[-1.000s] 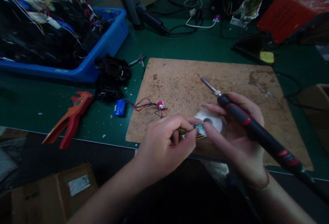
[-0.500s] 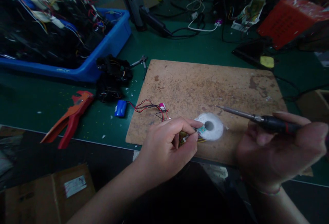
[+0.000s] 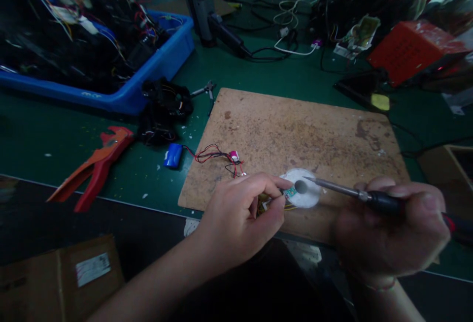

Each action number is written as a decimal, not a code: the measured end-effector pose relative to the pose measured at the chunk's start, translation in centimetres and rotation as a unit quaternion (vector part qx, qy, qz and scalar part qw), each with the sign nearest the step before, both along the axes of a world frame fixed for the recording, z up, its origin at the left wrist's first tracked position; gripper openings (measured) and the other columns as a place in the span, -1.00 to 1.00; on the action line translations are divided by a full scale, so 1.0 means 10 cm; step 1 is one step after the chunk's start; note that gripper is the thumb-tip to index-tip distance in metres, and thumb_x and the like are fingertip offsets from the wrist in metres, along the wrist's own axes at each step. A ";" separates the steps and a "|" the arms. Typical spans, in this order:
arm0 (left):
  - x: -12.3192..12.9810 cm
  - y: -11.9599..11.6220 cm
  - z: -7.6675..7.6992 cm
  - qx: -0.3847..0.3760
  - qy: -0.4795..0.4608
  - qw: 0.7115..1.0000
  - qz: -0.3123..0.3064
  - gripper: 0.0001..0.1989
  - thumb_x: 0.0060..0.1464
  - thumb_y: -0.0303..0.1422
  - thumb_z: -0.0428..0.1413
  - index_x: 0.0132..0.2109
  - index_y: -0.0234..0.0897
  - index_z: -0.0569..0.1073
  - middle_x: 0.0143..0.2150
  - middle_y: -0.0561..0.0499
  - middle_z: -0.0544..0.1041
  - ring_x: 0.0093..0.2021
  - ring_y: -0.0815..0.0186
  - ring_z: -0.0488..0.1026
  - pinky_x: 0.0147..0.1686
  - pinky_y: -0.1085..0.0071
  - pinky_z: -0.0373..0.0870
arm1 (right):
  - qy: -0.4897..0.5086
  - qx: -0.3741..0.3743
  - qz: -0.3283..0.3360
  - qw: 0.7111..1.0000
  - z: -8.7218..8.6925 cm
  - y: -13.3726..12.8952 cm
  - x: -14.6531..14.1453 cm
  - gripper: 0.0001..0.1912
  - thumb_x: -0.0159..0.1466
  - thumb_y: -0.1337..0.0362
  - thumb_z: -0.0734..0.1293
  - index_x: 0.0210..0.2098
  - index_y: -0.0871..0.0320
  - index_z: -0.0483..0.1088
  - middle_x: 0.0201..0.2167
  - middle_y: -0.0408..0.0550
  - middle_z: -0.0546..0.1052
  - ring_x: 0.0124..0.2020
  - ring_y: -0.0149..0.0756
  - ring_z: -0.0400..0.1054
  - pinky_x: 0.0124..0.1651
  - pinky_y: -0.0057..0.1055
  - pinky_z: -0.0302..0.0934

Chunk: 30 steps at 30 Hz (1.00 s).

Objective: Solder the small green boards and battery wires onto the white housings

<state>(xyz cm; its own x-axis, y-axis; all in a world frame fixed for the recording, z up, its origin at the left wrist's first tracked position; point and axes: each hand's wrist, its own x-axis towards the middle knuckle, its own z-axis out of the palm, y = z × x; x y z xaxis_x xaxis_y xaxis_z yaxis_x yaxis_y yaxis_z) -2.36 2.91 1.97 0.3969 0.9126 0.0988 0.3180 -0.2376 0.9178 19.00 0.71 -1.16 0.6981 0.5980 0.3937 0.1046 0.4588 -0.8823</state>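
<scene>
Pinched between the thumb and forefinger of my left hand (image 3: 246,213) is a small green circuit board (image 3: 290,192), held at the left side of a white solder spool (image 3: 310,196). Yellow wires (image 3: 290,208) run out beneath it, partly hidden by my fingers. My right hand (image 3: 391,228) is closed around the handle of a soldering iron (image 3: 386,203), whose tip points left over the spool, close to the board. A blue battery pack (image 3: 173,155) lies left of my left hand, and its red and black wires lead to a small pink-and-white part (image 3: 234,155).
A stained wooden board (image 3: 266,125) lies on the green table (image 3: 254,73). Orange-handled cutters (image 3: 98,164), black housings (image 3: 166,110) and a blue bin (image 3: 162,71) full of wired parts stand left. At the right are an iron stand (image 3: 362,90) and a red box (image 3: 416,51).
The soldering iron in my right hand has moved left and down, bringing its tip over the spool near the circuit board. My left hand keeps its pinch; the view has shifted slightly.
</scene>
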 end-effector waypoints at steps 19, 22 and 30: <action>0.00 0.00 -0.01 0.013 -0.006 1.000 -0.004 -0.86 0.18 -0.55 0.25 -0.30 -0.26 0.47 0.01 0.17 0.72 -0.60 0.64 0.26 -0.55 0.57 0.20 | -0.035 0.018 0.020 0.999 0.04 0.02 -0.08 -0.89 0.07 0.32 0.27 -0.57 0.08 0.37 -0.66 -0.24 0.24 -0.62 -0.34 0.16 -0.54 -0.29 0.04; 0.00 0.00 -0.01 0.010 -0.006 1.000 -0.007 -0.86 0.19 -0.54 0.25 -0.29 -0.25 0.47 0.02 0.17 0.72 -0.59 0.63 0.27 -0.55 0.57 0.20 | -0.031 0.000 0.001 1.000 0.09 0.03 -0.12 -0.88 0.04 0.30 0.29 -0.62 0.07 0.32 -0.68 -0.26 0.21 -0.62 -0.36 0.15 -0.51 -0.29 0.01; 0.00 0.00 -0.01 0.007 -0.008 1.000 -0.004 -0.85 0.18 -0.55 0.25 -0.28 -0.24 0.47 0.03 0.20 0.71 -0.59 0.62 0.25 -0.53 0.56 0.22 | -0.025 -0.009 0.028 0.999 0.11 0.04 -0.12 -0.86 0.04 0.30 0.32 -0.62 0.09 0.30 -0.68 -0.25 0.24 -0.60 -0.37 0.15 -0.54 -0.35 -0.02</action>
<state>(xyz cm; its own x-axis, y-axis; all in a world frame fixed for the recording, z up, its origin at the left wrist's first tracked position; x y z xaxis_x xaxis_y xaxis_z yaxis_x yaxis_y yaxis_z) -2.32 2.87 1.85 0.4014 0.9082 0.1186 0.3009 -0.2531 0.9194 17.80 1.14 -0.09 0.6430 0.6427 0.4164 0.1233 0.4497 -0.8846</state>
